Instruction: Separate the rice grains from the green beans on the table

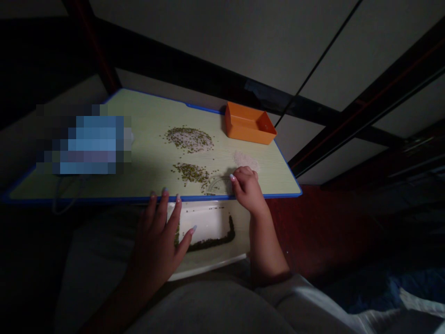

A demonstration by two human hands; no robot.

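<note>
My left hand (158,236) lies flat with fingers spread on a white tray (208,264) held below the table's front edge; green beans (217,240) line the tray's inner edge. My right hand (246,185) rests curled on the table near its front edge, fingertips against a thin sweep of beans (213,185). I cannot make out anything held in it. A pile of green beans (191,170) sits just left of it, and a mixed pile of beans and white rice (189,138) lies farther back. A small heap of white rice (246,160) is just behind my right hand.
An orange rectangular box (248,123) stands at the back right of the pale table with a blue rim (104,199). A blurred blue object (90,144) occupies the table's left side. Dark frame bars run behind; the surroundings are dim.
</note>
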